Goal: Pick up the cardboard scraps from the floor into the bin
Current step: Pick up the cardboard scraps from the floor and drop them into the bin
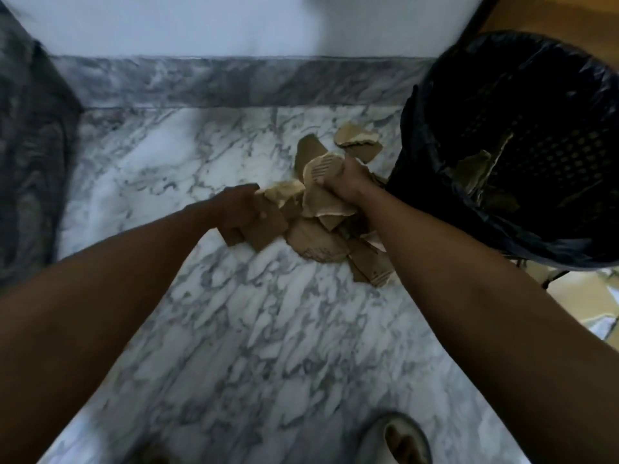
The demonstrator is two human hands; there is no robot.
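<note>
Brown cardboard scraps (pixel 318 242) on marble floor (pixel 234 329), left hand (pixel 239 209) grasping some, right hand (pixel 350 180) clenched round a bunch, black lined bin (pixel 522 155) beside them

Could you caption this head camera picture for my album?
Both hands grip cardboard scraps above a marble floor, beside a lined bin.

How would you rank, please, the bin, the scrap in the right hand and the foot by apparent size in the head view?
1. Bin, plainly largest.
2. and 3. Scrap in the right hand and foot: alike; the foot is cropped and nearer the camera, so unranked.
</note>
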